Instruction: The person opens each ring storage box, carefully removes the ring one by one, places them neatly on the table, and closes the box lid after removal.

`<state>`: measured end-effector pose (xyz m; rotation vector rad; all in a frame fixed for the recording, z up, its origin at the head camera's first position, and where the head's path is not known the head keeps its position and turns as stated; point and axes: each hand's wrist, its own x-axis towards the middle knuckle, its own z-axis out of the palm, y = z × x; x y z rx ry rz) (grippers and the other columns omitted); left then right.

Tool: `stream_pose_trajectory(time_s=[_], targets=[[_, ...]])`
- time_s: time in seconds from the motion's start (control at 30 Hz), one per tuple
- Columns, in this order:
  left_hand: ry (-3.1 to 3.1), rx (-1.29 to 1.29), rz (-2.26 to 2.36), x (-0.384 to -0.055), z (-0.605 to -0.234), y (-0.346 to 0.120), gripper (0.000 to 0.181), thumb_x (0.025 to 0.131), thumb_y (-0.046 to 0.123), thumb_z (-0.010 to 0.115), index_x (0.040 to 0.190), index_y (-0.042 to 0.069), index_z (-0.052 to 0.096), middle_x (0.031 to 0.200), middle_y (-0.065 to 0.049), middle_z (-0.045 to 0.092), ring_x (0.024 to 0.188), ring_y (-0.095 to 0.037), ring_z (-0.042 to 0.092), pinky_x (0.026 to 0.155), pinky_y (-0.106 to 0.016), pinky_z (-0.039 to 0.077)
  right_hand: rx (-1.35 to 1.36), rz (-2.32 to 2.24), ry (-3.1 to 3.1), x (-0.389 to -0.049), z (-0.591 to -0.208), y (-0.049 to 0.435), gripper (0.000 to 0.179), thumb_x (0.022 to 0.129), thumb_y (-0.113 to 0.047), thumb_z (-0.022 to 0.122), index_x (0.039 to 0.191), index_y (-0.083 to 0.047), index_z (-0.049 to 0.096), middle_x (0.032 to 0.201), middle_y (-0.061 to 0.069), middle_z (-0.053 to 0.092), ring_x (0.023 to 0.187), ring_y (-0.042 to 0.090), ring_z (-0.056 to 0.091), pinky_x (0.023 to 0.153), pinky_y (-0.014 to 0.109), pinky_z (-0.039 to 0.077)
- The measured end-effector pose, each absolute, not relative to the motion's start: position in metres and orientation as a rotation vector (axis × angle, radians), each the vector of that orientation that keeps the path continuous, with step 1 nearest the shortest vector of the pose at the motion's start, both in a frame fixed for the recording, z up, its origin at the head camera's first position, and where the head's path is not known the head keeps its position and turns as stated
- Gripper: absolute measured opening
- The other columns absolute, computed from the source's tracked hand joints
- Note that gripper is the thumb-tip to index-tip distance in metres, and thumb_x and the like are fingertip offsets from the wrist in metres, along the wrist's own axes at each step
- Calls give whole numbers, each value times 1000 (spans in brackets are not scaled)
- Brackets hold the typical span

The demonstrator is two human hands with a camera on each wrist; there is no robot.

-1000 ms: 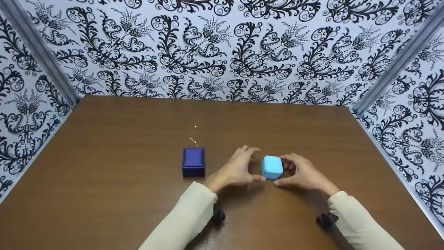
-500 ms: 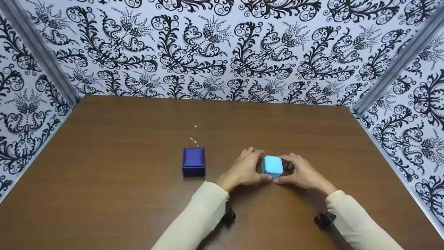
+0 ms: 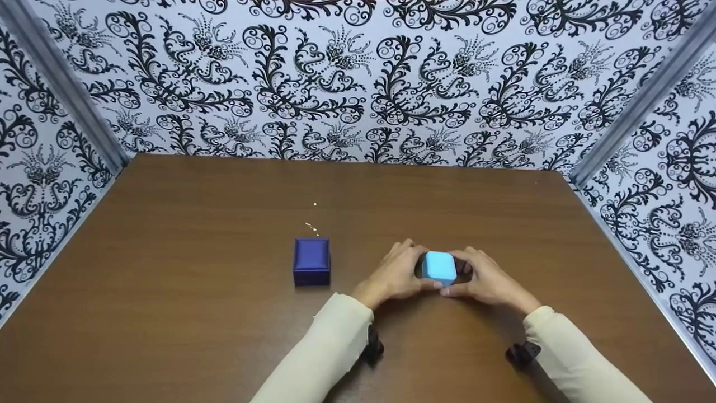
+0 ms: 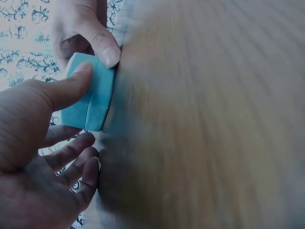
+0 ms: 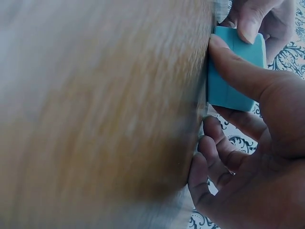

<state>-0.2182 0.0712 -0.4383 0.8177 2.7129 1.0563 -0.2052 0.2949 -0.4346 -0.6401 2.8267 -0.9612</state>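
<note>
A small light-blue ring box (image 3: 439,266) stands on the table between both hands. Its front shows a seam in the left wrist view, parting lid from base. My left hand (image 3: 396,272) pinches the box from the left, its thumb (image 4: 78,78) across the front of the lid and its index finger behind. From the right, my right hand (image 3: 488,278) pinches it too, with the thumb (image 5: 233,62) low on the front of the base, near the tabletop. The other fingers of each hand curl loosely beside the box. Its back face is hidden.
A dark purple box (image 3: 312,262) with a padded-looking top sits on the brown table (image 3: 196,268), left of the hands. Behind it lie a few tiny pale flecks (image 3: 311,226). Patterned walls (image 3: 358,84) enclose the table at the back and sides.
My left hand has moved right and closed in on the light-blue box, its thumb coming to the front. My right thumb has drawn in slightly. Both boxes stay in place.
</note>
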Motion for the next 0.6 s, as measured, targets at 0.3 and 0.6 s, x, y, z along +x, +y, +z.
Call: stream_pose_trajectory(time_s=[0.3, 0.6], targets=[[2708, 790, 980, -217, -437, 74, 64, 91, 44, 75, 140, 6, 57, 126, -7, 56, 116, -24, 49, 105, -41, 40, -687, -980, 2810, -208, -435, 295, 56, 74, -26, 92, 121, -6, 68, 89, 3, 53, 83, 21, 46, 74, 36, 37], [2643, 787, 1034, -220, -436, 72, 64, 96, 46, 68, 142, 3, 54, 122, -10, 58, 109, -24, 47, 102, -40, 39, -659, -955, 2822, -209, -435, 294, 61, 74, -28, 92, 123, -5, 66, 94, 3, 54, 85, 22, 46, 75, 39, 37]])
